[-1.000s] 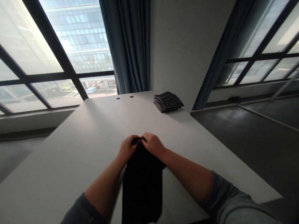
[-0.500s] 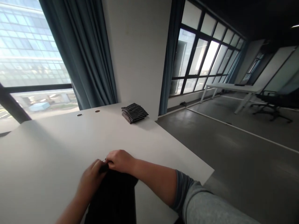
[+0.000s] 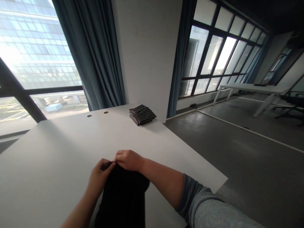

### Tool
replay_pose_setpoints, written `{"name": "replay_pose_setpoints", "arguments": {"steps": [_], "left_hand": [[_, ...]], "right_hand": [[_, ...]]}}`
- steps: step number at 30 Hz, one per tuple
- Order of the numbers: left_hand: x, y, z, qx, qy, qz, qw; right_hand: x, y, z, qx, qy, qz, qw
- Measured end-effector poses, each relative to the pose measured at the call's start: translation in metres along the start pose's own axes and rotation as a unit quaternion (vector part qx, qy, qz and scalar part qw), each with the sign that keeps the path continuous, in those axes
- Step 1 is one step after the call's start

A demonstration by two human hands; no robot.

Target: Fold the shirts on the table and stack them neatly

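Note:
A black cloth (image 3: 124,196), perhaps a garment, hangs from both my hands over the near part of the white table. My left hand (image 3: 101,172) pinches its upper left edge between thumb and fingers. Right beside it, my right hand (image 3: 128,160) grips the top edge, with the fingertips of both hands nearly touching. The cloth's lower end runs out of the bottom of the view, and its exact kind cannot be made out.
On the white table (image 3: 83,142), a folded stack of black-and-white striped cloth (image 3: 143,114) lies near the far right edge. Two cable holes sit at the back. Beyond are a blue curtain (image 3: 95,57), a pillar and windows. Another white table (image 3: 251,88) stands farther right.
The view has swung slightly left, so things appear farther right. My two hands have drawn closer together at the cloth's top edge, and both still hold it.

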State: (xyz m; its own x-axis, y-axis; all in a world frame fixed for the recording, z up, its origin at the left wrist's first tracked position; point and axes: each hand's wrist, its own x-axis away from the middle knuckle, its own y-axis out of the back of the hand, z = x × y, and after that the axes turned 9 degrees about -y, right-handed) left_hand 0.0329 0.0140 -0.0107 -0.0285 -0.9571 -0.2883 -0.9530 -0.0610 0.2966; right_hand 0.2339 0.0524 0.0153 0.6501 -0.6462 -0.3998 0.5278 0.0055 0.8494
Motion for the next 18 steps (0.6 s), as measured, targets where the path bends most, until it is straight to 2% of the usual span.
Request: {"name": "replay_pose_setpoints", "arguments": {"steps": [7, 13, 18], "left_hand": [[0.0, 0.001, 0.002, 0.076, 0.041, 0.026, 0.996], [-0.002, 0.005, 0.003, -0.001, 0.029, 0.039, 0.999], [-0.003, 0.006, 0.001, -0.019, 0.02, 0.097, 0.995]], "right_hand": [[0.0, -0.005, 0.009, 0.04, -0.083, -0.009, 0.996], [-0.001, 0.001, 0.013, 0.011, -0.087, 0.014, 0.996], [-0.002, 0.015, 0.014, 0.012, -0.048, 0.092, 0.995]]}}
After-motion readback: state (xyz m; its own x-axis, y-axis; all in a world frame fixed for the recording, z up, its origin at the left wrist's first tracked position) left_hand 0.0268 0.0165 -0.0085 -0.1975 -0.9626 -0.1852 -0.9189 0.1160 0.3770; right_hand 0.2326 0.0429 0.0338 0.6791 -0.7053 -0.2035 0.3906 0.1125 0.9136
